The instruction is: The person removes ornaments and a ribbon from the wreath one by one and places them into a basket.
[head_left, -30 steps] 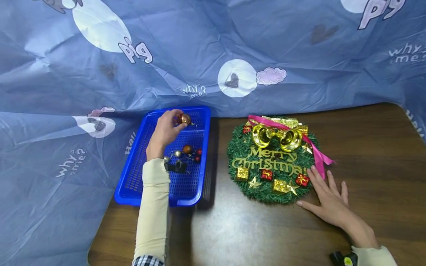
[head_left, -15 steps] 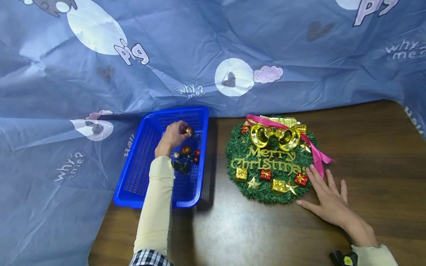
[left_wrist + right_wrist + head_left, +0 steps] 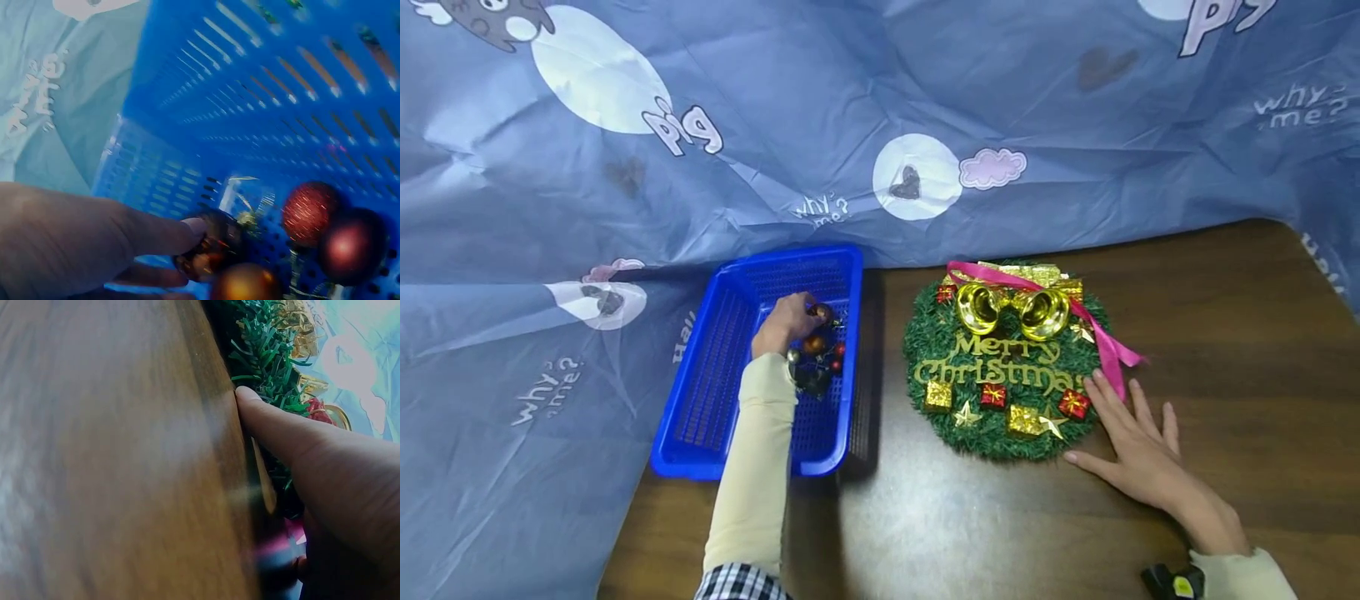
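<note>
Inside the blue plastic basket (image 3: 700, 408), my left hand (image 3: 784, 325) pinches a shiny brown bauble (image 3: 822, 313). In the left wrist view the thumb (image 3: 156, 232) lies on that bauble, with fingers beneath it. An orange-brown bauble (image 3: 247, 284) sits right beside it, and two red baubles (image 3: 312, 212) lie farther right on the basket floor. My right hand (image 3: 1138, 454) rests with spread fingers at the lower right edge of a green Christmas wreath (image 3: 992, 443). Its thumb (image 3: 275, 425) touches the greenery in the right wrist view.
On the wreath are gold bells (image 3: 1045, 313), a pink ribbon (image 3: 1116, 354), gold "Merry Christmas" lettering (image 3: 988, 372), small gift boxes and stars. The brown wooden table (image 3: 940, 525) ends at a blue printed cloth (image 3: 775, 100) hanging behind and to the left.
My left hand has come down and nearer inside the basket, carrying the brown bauble to the other baubles. My right hand keeps its place by the wreath. The head view has shifted slightly.
</note>
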Action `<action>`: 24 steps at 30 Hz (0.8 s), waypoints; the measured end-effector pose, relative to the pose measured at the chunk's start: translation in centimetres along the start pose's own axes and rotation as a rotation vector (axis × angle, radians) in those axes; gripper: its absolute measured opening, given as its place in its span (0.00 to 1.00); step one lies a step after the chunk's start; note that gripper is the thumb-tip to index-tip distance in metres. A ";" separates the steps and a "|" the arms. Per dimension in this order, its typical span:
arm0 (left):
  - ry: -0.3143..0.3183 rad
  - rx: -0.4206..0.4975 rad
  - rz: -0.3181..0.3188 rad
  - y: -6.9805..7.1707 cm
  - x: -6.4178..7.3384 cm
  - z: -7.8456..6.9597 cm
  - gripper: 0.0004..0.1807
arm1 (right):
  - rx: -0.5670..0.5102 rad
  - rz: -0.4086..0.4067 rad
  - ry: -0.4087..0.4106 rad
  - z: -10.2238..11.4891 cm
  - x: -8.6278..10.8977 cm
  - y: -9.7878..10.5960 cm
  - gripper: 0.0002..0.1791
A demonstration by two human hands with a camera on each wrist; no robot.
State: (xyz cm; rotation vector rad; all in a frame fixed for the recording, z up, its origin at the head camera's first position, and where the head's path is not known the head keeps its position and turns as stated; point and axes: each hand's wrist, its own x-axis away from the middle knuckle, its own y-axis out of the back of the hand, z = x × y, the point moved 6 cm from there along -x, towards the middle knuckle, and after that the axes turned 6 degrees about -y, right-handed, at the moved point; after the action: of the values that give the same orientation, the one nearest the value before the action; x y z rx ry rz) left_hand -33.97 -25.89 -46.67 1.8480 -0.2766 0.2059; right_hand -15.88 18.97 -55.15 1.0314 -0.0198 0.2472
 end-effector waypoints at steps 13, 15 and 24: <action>-0.303 -0.003 -0.332 6.3 2.1 -11.9 0.27 | -0.011 -0.027 0.000 -0.2 0.0 0.4 0.56; -0.385 -0.009 -0.312 6.1 1.7 -14.5 0.26 | -0.006 -0.029 -0.004 -0.3 -0.1 0.4 0.56; -0.550 -0.051 -0.061 2.0 -1.1 -22.5 0.24 | -0.018 -0.003 -0.002 -0.1 0.1 0.3 0.56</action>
State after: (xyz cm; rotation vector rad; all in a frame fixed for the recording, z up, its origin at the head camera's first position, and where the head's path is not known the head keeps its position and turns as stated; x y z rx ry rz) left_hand -35.64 -4.78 -38.69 1.8310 -0.5962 -0.3562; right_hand -15.84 19.21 -54.94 1.0138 -0.0225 0.2430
